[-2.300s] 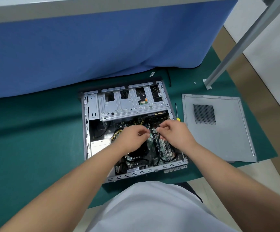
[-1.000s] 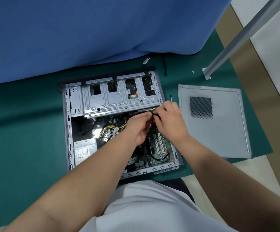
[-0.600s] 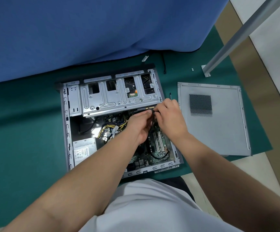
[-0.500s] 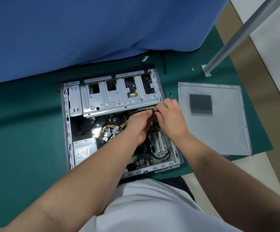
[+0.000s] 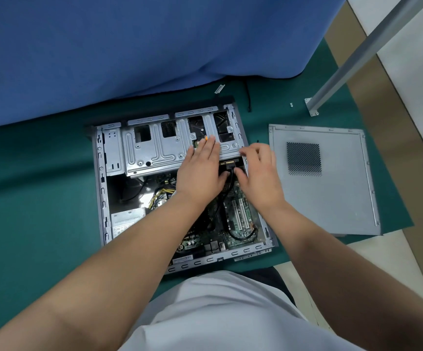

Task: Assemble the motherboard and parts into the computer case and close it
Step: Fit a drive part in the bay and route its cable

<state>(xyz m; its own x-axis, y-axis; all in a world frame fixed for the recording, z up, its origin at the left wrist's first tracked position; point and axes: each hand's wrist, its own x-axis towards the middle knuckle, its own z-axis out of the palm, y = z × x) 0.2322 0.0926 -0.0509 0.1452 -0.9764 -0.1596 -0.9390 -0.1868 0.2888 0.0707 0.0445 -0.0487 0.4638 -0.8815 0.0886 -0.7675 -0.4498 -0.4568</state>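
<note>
The open computer case (image 5: 99, 188) lies flat on the green mat. The green motherboard (image 5: 240, 220) sits inside it, with a silver drive cage (image 5: 154, 153) across the far half. My left hand (image 5: 201, 171) rests with straight fingers on the cage, its thumb beside a black cable (image 5: 230, 182). My right hand (image 5: 259, 173) lies over the case's right wall, fingers loosely bent, thumb reaching toward the cable just below a yellow-edged connector (image 5: 229, 163). The grey side panel (image 5: 332, 198) lies to the right of the case.
A power supply (image 5: 126, 221) and yellow wires (image 5: 159, 196) fill the case's left side. Blue cloth (image 5: 129, 46) hangs behind the case. A metal table leg (image 5: 357, 54) stands at the far right, with small screws (image 5: 291, 104) and a small bracket (image 5: 219, 88) on the mat.
Both hands pinched the black cable at the connector before. Now they have spread apart: the left hand lies flat on the drive cage, the right has shifted toward the case's right wall.
</note>
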